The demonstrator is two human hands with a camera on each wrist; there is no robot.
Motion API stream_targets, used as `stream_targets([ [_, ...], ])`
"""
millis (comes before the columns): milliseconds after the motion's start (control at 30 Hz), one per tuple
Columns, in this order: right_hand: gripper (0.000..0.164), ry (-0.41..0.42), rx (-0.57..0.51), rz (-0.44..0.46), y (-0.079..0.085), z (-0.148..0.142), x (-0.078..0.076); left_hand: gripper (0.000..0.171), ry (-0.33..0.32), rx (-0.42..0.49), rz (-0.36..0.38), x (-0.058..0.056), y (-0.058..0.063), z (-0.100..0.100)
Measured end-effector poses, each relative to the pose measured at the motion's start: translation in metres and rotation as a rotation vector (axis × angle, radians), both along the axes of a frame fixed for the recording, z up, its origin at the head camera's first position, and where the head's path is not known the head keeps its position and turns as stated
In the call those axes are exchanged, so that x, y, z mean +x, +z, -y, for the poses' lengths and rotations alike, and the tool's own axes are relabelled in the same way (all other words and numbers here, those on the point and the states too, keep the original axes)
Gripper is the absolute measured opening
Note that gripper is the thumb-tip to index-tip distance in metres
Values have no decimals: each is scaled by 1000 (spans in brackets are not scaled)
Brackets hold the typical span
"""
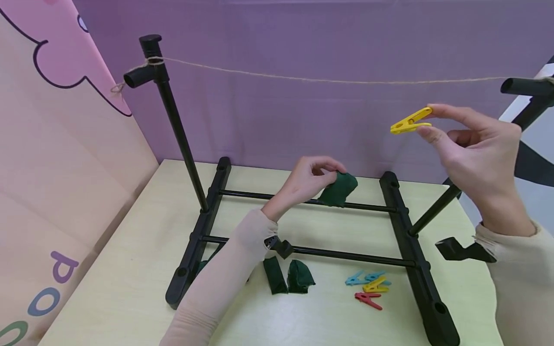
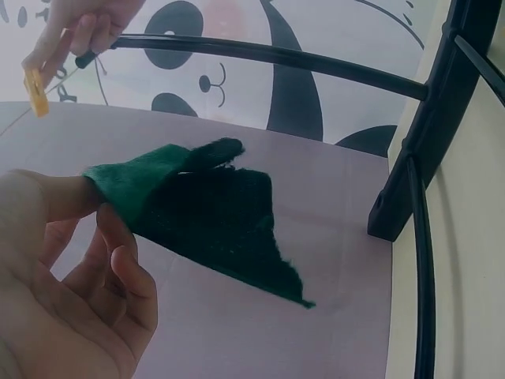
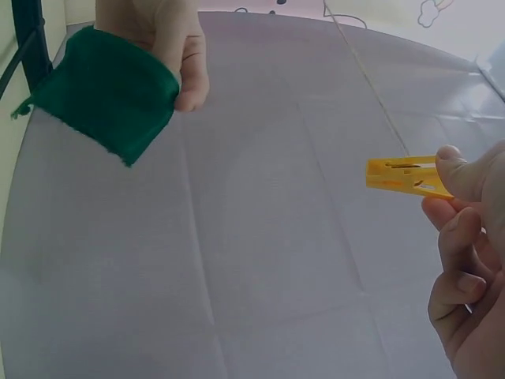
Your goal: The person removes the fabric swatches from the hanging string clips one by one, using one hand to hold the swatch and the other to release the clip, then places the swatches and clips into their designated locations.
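Note:
Between thumb and fingers, my left hand (image 1: 312, 179) pinches a dark green piece of cloth (image 1: 339, 189), which hangs above the frame's rear crossbar. In the left wrist view the cloth (image 2: 229, 213) is folded over, with a frayed edge. My right hand (image 1: 484, 154) is raised at the right, just below the string (image 1: 324, 80). Its thumb and index finger pinch a yellow clothespin (image 1: 410, 121) by the handle ends. That clothespin (image 3: 402, 175) points toward the left in the right wrist view, with nothing in its tip. Cloth and clothespin are apart.
The string spans two black posts (image 1: 179, 134) of a black frame (image 1: 398, 221) on a pale table (image 1: 130, 240). More green cloth pieces (image 1: 300, 277) lie at the front. Several clothespins, including a red one (image 1: 368, 300) and a blue one (image 1: 356, 278), lie right of them.

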State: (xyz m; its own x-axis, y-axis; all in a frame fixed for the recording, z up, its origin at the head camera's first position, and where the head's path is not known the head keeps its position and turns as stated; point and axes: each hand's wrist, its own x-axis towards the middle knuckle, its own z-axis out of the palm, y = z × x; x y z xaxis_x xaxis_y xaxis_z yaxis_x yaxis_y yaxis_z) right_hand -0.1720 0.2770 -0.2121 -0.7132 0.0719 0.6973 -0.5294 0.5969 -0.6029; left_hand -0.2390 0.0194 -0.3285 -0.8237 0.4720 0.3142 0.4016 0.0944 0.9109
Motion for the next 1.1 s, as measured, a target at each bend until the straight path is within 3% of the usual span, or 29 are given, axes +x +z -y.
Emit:
stream_targets([
  [367, 37, 19, 32, 63, -17, -7, 2, 24, -7, -96, 92, 8, -8, -1],
  [767, 36, 34, 49, 118, -36, -15, 3, 22, -42, -93, 70, 16, -20, -2],
  [933, 35, 44, 72, 145, -41, -14, 4, 21, -69, -141, 30, 23, -22, -2],
  [1100, 35, 41, 77, 171, -45, -16, 5, 22, -76, -171, 54, 30, -22, -4],
])
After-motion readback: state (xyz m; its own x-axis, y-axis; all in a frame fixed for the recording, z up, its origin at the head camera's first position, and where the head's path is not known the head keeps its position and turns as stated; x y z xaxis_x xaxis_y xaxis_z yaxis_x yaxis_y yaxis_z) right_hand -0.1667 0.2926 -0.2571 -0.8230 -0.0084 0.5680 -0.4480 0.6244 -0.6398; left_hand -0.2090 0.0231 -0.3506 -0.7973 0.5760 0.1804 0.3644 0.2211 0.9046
